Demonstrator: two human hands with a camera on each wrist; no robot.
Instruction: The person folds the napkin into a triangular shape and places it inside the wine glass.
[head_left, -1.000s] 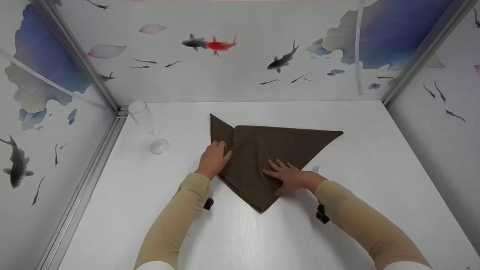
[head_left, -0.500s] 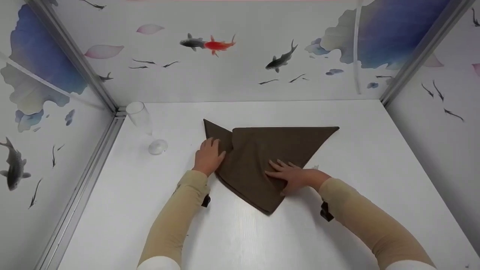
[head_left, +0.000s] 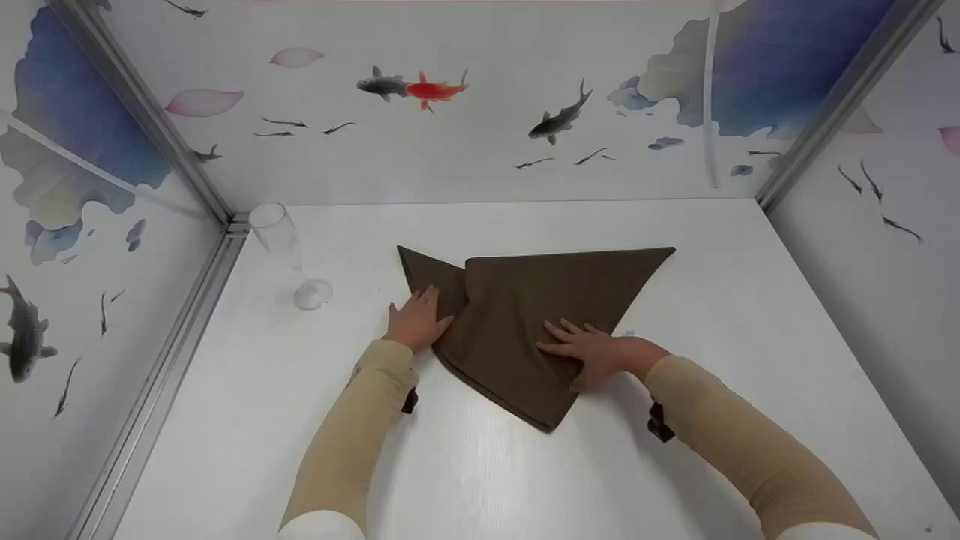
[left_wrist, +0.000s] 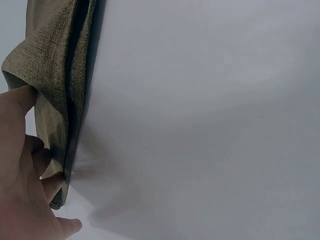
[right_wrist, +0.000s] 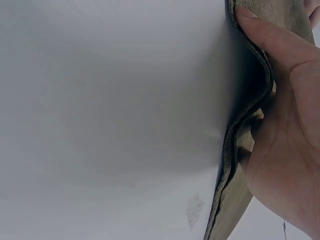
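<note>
A brown cloth napkin point(head_left: 517, 322), folded in layers, lies on the white table with one point to the far left, one to the far right and one toward the person. My left hand point(head_left: 414, 322) rests on its left edge, fingers spread; in the left wrist view the thumb touches a raised fold point(left_wrist: 42, 60). Flat on the lower right part of the napkin, my right hand point(head_left: 589, 351) presses with spread fingers. The right wrist view has its thumb lying along the layered edge point(right_wrist: 267, 75), which bulges up in a wave. Some fingertips are hidden there.
A clear stemmed glass point(head_left: 277, 232) stands at the back left of the white table point(head_left: 480, 487). Walls printed with fish and petals enclose the back and both sides, with metal rails point(head_left: 172, 135) at the corners. A faint grey mark point(right_wrist: 195, 210) shows on the tabletop near the right hand.
The napkin has turned: its left point came down and left, its right point rose slightly, and its near point slid right. The left hand's fingers have spread; the right hand shifted slightly right.
</note>
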